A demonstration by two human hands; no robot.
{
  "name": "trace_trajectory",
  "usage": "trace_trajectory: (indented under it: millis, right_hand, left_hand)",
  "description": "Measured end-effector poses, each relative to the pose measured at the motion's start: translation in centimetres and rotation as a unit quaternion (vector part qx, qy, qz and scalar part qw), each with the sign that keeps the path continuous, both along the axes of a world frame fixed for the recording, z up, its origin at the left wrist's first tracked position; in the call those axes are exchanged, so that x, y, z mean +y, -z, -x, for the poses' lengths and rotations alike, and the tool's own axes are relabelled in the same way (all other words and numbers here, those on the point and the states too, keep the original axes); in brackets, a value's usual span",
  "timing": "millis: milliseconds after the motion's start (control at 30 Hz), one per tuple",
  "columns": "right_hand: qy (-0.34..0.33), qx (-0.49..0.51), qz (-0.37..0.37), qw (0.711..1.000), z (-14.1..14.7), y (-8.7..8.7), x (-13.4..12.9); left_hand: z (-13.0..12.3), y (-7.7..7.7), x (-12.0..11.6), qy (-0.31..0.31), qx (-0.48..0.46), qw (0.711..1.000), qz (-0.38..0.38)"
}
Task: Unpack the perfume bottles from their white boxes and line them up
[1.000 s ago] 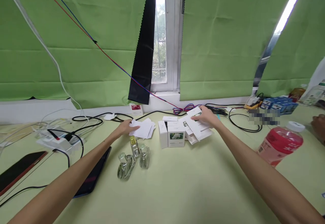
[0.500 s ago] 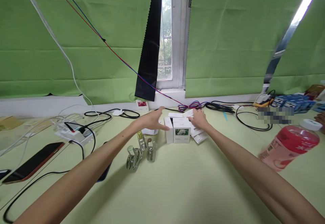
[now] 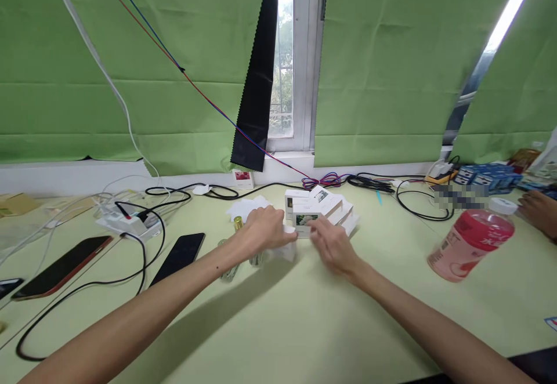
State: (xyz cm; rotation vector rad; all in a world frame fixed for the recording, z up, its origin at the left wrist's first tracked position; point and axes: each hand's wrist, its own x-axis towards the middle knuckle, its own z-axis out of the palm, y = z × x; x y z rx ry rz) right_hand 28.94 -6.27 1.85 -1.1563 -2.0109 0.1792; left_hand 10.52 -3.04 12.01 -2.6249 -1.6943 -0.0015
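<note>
A small white carton hangs beneath the left hand at the center of the frame, its edges blurred, the fingers and thumb closed around it just above the pale green desk. Just to its right, the right hand is half curled before a white box with a flower picture; blur makes it impossible to tell whether its fingertips touch or pinch the box. More white boxes are clustered behind it, with white cardboard at their right edge.

Left of center, white papers lie behind a gold-capped bottle, while 2 glass bottles, partly hidden by the left forearm, stand nearby. A black phone rests at lower left, with a red-edged phone farther out and a white power strip above them.

At right, a tilted bottle of pink drink stands well apart from the hands, below a stack of blue boxes. Another person's hand rests at the right edge. Green curtains flank a narrow window at upper center.
</note>
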Motion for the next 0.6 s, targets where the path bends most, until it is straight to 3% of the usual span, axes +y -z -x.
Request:
trace_trajectory:
  millis: [67, 233, 433, 533, 600]
  right_hand:
    - [-0.077, 0.002, 0.034, 0.996, 1.0, 1.4, -1.9]
    - [-0.089, 0.119, 0.148, 0.978, 1.9, 2.9, -4.6]
    - [-0.123, 0.112, 0.197, 0.966, -0.6, 1.6, -6.1]
    - [-0.131, 0.082, 0.215, 0.964, -1.9, 0.5, -6.5]
    - [-0.137, 0.063, 0.216, 0.965, -2.3, -0.2, -6.7]
  left_hand:
    - [-1.0, -0.1, -2.0, -0.005, 0.028, 0.999, 0.017]
    - [-2.1, -0.4, -5.2, 0.037, 0.04, 0.998, 0.019]
    - [-0.7, 0.8, -6.3, 0.164, 0.069, 0.984, 0.007]
    - [0.1, 1.0, -6.1, 0.194, -0.001, 0.981, 0.025]
    - [0.7, 0.9, -5.7, 0.208, -0.086, 0.97, 0.09]
